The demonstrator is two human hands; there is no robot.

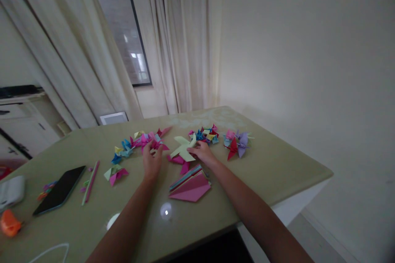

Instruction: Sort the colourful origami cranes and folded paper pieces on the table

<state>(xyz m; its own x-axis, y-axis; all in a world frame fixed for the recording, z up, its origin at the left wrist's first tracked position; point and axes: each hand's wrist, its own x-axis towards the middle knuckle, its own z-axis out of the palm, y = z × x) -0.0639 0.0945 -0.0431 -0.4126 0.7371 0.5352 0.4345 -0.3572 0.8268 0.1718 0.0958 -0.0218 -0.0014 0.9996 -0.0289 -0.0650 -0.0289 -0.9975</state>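
A pale green paper pinwheel [182, 148] is pinched at its right side by my right hand [202, 152], tilted above the table. My left hand [152, 160] is at the near side of a cluster of pink origami pieces [147, 140]; its thumb and fingers curl around a bit of pink folded paper. Below the pinwheel lies a magenta origami piece [184, 167]. Closer to me is a stack of folded papers [193, 187] with a pink one on top. A green and pink folded piece [116, 174] rests left of my left hand.
Blue origami pieces [123, 150] continue the left cluster. Multicoloured ones [206, 134] sit behind my right hand, with purple and red ones [242, 144] farther right. On the left lie a black tablet [60, 190], pink and green sticks [91, 183] and an orange object [10, 223].
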